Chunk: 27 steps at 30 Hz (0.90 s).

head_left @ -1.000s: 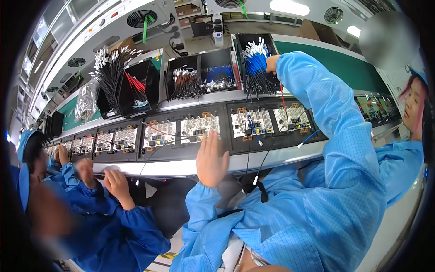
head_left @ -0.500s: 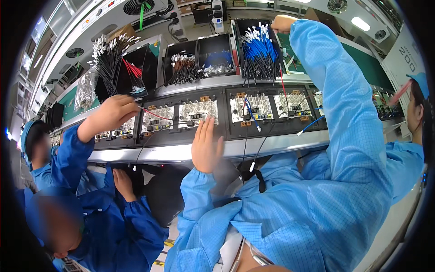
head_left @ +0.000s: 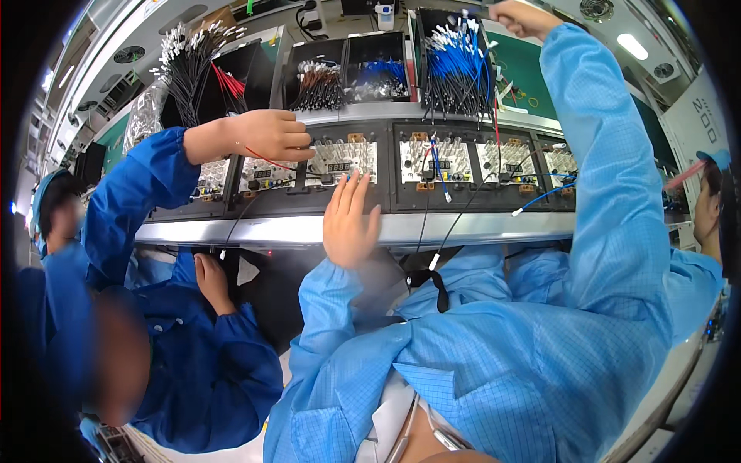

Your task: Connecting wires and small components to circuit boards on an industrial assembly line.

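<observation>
A black bin [head_left: 426, 21] holds the cable bundle [head_left: 457, 73], probably light and flexible. The circuit board [head_left: 343, 158] looks fragile; edges are safer. At it, the left hand [head_left: 350, 224] is flat, thumb apart; the right hand [head_left: 525, 18] is curled, its grip I cannot tell. White connectors [head_left: 463, 32] suit pinching.

Right hand [head_left: 523, 18] gone from blue-and-black wire bundle [head_left: 455, 65], where it sat a second ago; now raised up and right of black bin [head_left: 424, 21], fingertips too blurred to read. Right sleeve [head_left: 598, 108] swung outward, uncovering yellow loops [head_left: 531, 101] on green mat [head_left: 534, 69]. Co-worker's dark-blue-sleeved arm [head_left: 135, 181] newly across bench [head_left: 270, 230], hand [head_left: 266, 136] over circuit boards [head_left: 258, 177].
</observation>
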Available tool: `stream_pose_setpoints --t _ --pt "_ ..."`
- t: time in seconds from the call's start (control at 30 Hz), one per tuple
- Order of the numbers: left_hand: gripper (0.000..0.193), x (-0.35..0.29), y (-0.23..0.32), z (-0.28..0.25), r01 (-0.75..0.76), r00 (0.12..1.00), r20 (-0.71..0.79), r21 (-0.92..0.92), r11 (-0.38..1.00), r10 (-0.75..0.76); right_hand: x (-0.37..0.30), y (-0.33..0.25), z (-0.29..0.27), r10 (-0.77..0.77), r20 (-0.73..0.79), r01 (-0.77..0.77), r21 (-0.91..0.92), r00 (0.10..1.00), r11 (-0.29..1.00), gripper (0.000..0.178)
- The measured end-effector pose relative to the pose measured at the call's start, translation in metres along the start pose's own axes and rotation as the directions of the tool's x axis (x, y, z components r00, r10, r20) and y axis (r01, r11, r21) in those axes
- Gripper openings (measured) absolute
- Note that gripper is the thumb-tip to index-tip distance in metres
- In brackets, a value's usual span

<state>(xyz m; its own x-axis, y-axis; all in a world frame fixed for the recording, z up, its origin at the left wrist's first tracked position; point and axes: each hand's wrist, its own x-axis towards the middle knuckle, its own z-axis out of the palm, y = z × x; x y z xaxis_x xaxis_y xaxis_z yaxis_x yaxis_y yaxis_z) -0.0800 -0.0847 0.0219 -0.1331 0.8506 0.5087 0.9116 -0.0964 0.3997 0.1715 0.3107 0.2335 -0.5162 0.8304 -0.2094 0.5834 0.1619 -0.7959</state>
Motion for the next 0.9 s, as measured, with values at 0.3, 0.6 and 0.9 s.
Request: stream_pose_setpoints --t 0.3,0.6,0.9 --pt "0.054 0.005 -0.006 0.004 -0.034 0.999 0.028 -0.039 0.999 0.035 -0.025 -0.01 -0.009 -0.117 -0.073 0.12 0.04 0.99 0.992 0.022" --pt "0.031 0.009 0.016 -0.052 -0.026 0.996 -0.087 -0.62 0.784 -0.035 -0.242 -0.074 0.088 -0.616 -0.195 0.428 -0.562 0.763 0.708 0.021" --pt "0.029 0.03 0.094 -0.069 -0.203 0.963 -0.149 -0.949 0.24 0.225 -0.281 -0.056 0.191 -0.58 0.458 0.739 -0.435 0.674 0.515 0.015"
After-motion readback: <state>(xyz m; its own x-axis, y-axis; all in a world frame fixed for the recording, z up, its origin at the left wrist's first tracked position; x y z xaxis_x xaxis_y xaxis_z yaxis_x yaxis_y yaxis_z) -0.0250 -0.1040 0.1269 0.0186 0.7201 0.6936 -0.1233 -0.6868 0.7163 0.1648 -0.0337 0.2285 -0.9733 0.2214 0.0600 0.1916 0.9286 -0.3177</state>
